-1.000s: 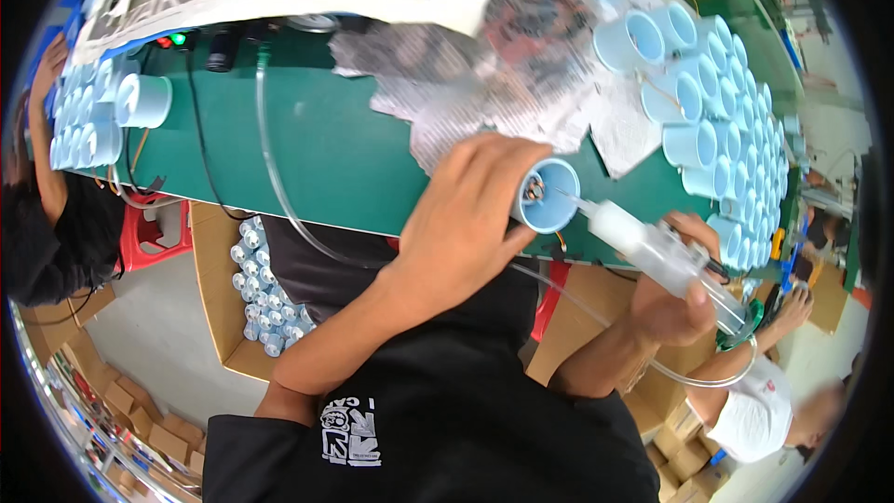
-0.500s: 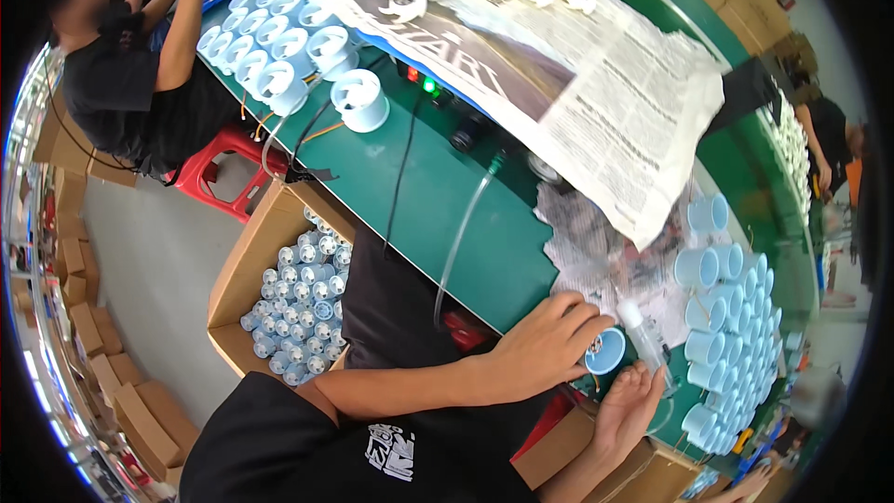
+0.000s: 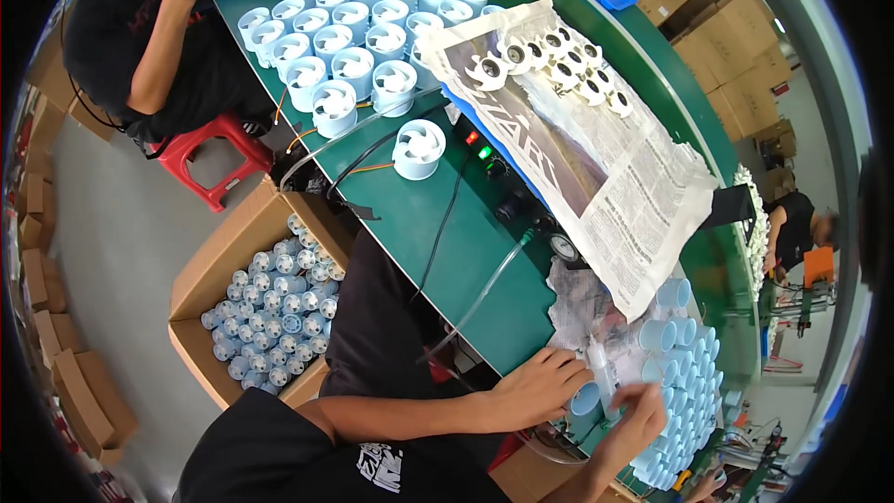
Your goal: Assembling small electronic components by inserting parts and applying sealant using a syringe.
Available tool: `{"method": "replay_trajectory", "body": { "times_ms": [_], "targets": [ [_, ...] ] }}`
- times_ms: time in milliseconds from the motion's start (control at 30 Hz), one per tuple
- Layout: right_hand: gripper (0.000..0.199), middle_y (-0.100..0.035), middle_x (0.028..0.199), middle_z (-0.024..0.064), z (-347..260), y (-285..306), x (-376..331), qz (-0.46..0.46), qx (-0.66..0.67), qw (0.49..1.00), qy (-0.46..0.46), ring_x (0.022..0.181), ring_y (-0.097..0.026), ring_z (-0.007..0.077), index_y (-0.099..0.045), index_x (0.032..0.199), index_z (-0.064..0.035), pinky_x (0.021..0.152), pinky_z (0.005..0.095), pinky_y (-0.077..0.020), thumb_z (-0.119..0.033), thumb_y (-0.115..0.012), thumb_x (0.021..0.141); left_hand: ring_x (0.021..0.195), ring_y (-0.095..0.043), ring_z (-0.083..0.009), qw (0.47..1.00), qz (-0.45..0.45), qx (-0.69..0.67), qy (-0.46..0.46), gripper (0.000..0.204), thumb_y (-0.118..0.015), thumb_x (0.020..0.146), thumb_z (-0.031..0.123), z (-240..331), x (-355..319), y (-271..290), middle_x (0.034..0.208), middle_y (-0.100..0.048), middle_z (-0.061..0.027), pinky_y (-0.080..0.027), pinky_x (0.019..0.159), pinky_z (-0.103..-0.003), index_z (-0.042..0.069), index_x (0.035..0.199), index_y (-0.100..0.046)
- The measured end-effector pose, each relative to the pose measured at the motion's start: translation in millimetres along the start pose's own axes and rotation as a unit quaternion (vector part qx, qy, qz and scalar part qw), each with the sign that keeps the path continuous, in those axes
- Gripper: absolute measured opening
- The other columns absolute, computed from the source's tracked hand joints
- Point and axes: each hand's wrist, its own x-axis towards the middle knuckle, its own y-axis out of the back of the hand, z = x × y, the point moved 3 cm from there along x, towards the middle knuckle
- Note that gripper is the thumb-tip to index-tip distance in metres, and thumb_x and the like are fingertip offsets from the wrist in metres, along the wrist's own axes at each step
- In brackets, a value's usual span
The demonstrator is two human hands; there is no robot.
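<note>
Both hands grip: left hand point(image 3: 545, 382) holds pale blue cylinder point(image 3: 586, 399), open end up-right; right hand point(image 3: 638, 419) pinches near-vertical syringe point(image 3: 603, 374).

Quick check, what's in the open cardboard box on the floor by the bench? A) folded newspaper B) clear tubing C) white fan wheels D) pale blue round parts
D: the cardboard box beside the green bench holds rows of pale blue round parts.

Smooth plastic tube point(image 3: 585, 399); matt newspaper point(image 3: 596, 168)
</note>
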Motion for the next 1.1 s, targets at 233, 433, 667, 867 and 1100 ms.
{"method": "replay_trajectory", "body": {
  "times_ms": [233, 433, 667, 867, 1100],
  "targets": [
    [0.019, -0.060, 0.085, 0.0121, -165, -206, 93, -0.179, -0.075, 0.844, 0.499, 0.073, -0.062, 0.0291, -0.064, 0.098, -0.0031, 0.060, 0.0367, -0.0499, -0.004, -0.067, 0.079, 0.120, -0.043, -0.0299, 0.999, 0.008, 0.013, -0.036, 0.063, -0.076, 0.070, 0.024, -6, -4, 11, 0.121, -0.052, -0.0130, -0.034, 0.099, -0.042, 0.000, 0.121, -0.046],
    [0.015, -0.061, 0.087, 0.0104, -180, -291, 109, -0.105, -0.282, 0.727, 0.618, 0.083, -0.065, 0.0265, -0.064, 0.086, -0.0039, 0.061, 0.0362, -0.0553, -0.003, -0.066, 0.072, 0.118, -0.046, -0.0301, 0.998, 0.041, 0.012, -0.041, 0.061, -0.076, 0.071, 0.024, 0, -10, 4, 0.118, -0.055, -0.0142, -0.034, 0.100, -0.042, 0.001, 0.120, -0.047],
    [0.005, -0.062, 0.085, 0.0101, -156, -270, 113, -0.072, -0.276, 0.750, 0.597, 0.079, -0.066, 0.0251, -0.063, 0.078, -0.0051, 0.059, 0.0364, -0.0542, -0.008, -0.062, 0.075, 0.114, -0.048, -0.0314, 0.997, 0.040, 0.036, -0.051, 0.056, -0.075, 0.070, 0.025, 2, -12, -5, 0.113, -0.057, -0.0152, -0.035, 0.099, -0.044, 0.000, 0.115, -0.052],
    [0.008, -0.064, 0.075, 0.0071, -112, -147, 87, -0.094, 0.077, 0.927, 0.353, 0.065, -0.061, 0.0175, -0.065, 0.085, -0.0002, 0.055, 0.0312, -0.0457, -0.008, -0.063, 0.085, 0.112, -0.049, -0.0317, 0.999, 0.051, -0.002, -0.005, 0.058, -0.077, 0.063, 0.012, -9, -5, 15, 0.108, -0.057, -0.0140, -0.038, 0.094, -0.043, -0.001, 0.115, -0.053],
    [0.011, -0.058, 0.068, 0.0042, 41, 6, -14, 0.026, 0.319, 0.936, -0.147, 0.047, -0.049, 0.0094, -0.058, 0.094, 0.0013, 0.041, 0.0222, -0.0382, -0.009, -0.061, 0.092, 0.111, -0.050, -0.0271, 1.000, 0.006, 0.009, 0.022, 0.065, -0.079, 0.066, 0.014, -2, 8, 2, 0.113, -0.058, -0.0081, -0.038, 0.094, -0.039, 0.005, 0.124, -0.050]
  ]
}}
